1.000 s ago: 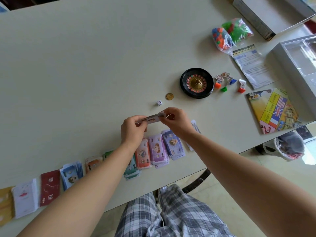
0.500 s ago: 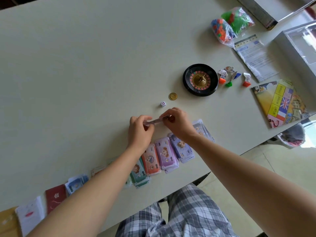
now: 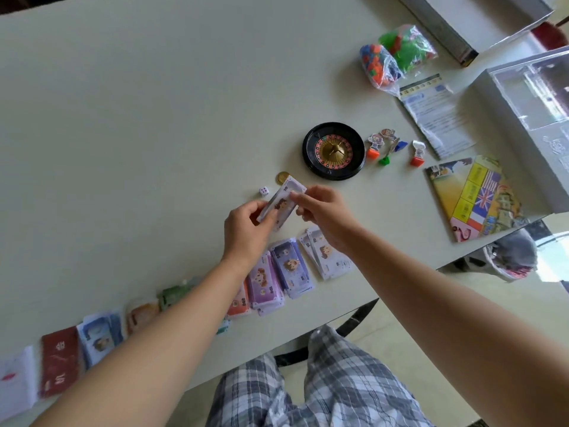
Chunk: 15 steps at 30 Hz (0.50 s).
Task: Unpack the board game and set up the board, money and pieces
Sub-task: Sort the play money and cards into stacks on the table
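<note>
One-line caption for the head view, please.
Left hand and right hand hold a stack of banknotes over sorted money piles; roulette wheel, die, coin and folded board lie beyond.

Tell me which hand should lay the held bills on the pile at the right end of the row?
Probably the right hand. Both hands pinch the bills, but the right one is just above the end pile. The left hand sits farther off and would have to cross over.

One die (image 3: 263,190), one coin (image 3: 281,177), one roulette wheel (image 3: 333,151), two bags (image 3: 378,65).
</note>
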Tool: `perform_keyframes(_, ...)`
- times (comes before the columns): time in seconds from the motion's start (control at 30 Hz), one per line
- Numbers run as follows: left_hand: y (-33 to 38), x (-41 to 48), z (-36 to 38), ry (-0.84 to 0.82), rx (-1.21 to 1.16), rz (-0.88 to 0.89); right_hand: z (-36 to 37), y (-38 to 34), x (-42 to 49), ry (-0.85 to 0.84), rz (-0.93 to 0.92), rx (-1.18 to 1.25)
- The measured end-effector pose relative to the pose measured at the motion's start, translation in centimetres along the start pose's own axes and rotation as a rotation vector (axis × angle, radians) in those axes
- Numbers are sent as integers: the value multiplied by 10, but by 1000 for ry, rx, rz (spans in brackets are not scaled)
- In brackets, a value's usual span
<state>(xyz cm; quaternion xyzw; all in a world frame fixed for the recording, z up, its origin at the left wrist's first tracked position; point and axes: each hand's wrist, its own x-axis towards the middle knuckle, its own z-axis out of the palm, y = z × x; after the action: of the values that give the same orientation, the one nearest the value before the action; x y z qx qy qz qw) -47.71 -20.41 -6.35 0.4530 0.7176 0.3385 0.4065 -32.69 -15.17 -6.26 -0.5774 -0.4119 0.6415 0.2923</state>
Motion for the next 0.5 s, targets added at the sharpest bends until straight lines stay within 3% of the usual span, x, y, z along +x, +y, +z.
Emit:
perform_keyframes(0.17,10,-21,42,1,-29,-108,-46,-3,-2,-116,42,-105)
perform_keyframes(0.37,5,-49,50,72,324,-98,-75,-7,-2,-332,123,-713)
perform_keyframes(0.5,1,-60,58,-27,388,-72,-63,4,-1,-307,-13,-1077)
